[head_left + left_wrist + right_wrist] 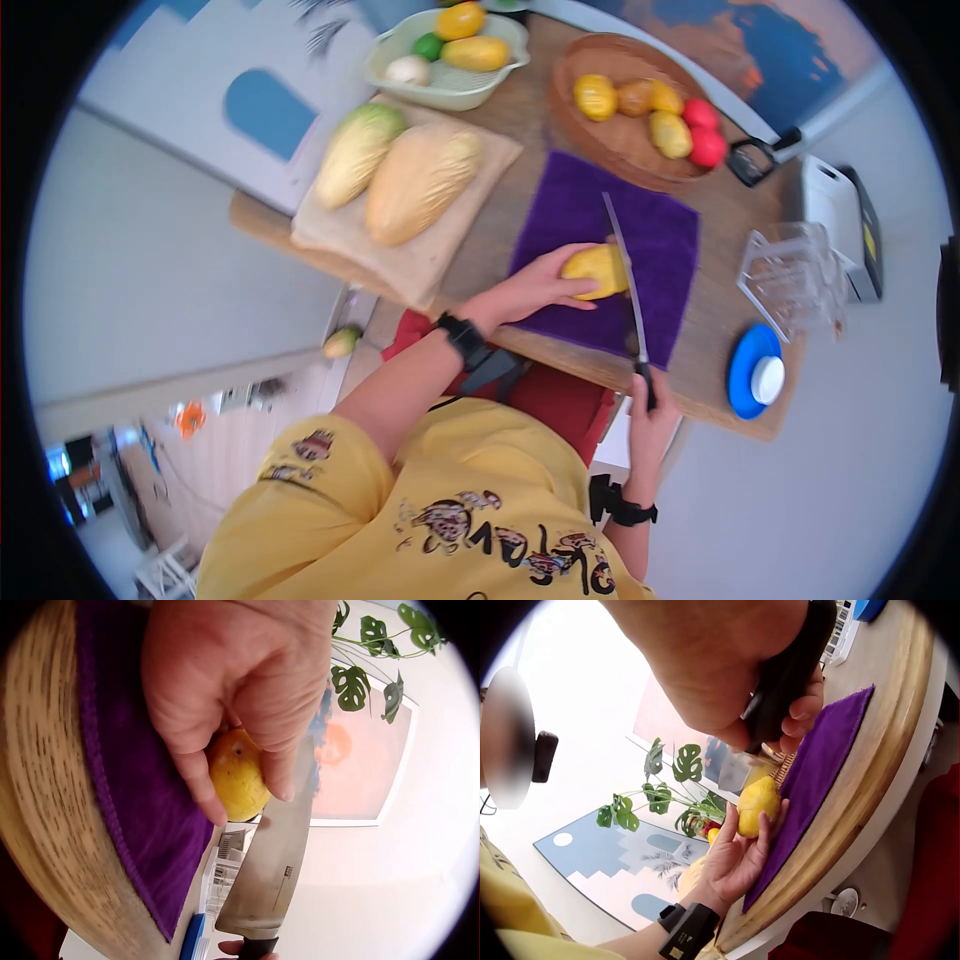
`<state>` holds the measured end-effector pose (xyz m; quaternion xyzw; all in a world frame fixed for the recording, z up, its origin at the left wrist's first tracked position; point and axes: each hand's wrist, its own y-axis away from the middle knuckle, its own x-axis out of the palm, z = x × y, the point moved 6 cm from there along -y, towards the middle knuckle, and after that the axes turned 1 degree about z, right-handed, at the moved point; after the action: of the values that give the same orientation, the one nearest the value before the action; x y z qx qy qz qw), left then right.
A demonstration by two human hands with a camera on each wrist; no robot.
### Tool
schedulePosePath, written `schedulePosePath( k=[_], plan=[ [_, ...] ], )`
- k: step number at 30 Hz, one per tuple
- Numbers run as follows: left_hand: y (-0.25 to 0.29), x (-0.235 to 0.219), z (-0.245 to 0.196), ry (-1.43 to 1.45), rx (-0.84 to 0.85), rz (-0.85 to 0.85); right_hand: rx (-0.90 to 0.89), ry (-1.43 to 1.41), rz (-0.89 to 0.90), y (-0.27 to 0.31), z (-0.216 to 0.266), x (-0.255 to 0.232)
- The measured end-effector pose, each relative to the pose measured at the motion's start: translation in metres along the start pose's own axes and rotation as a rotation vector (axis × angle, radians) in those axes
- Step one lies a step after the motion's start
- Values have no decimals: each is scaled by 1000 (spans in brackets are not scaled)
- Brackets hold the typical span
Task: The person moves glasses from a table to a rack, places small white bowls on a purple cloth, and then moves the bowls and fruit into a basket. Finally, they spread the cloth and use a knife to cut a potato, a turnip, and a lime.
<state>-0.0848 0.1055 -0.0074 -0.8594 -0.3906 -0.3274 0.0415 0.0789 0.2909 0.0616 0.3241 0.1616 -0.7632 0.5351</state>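
Note:
My left hand [533, 287] grips a yellow fruit [597, 274] over the purple cloth [565, 205], with fingers and thumb on either side of it. In the left wrist view a brown spot shows on the fruit's skin. My right hand [652, 425] holds a kitchen knife [636, 310] by its black handle. The broad blade [271, 862] stands right at the fruit's right side, its tip pointing away from my body. In the right wrist view, fingers [801, 712] curl round the handle.
Two large pale vegetables lie on a beige cloth [480, 190] at left. Behind stand a pale green basket [450, 98] and a round brown basket [590, 55], both with produce. At right are a blue plate [742, 372] with a white lid-like piece and a clear rack [790, 270].

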Motion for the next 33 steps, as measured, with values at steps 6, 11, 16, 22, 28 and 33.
schedulePosePath(
  k=[6,11,16,22,28,33],
  plan=[
    [-3,1,1,-25,122,2,-36,-64,-61,-4,-1,-11],
    [-4,3,2,-66,171,-51,-102,144,-137,-18,-8,-18],
    [-8,-1,5,-80,160,-53,-162,229,-81,-10,3,-8],
    [-9,2,6,-89,143,28,-104,68,-10,-5,-4,-3],
    [-5,4,2,-181,99,-11,17,-59,-130,-18,10,-17],
    [-5,0,9,-249,96,-93,-31,132,-143,-17,-7,-15]
  ],
)
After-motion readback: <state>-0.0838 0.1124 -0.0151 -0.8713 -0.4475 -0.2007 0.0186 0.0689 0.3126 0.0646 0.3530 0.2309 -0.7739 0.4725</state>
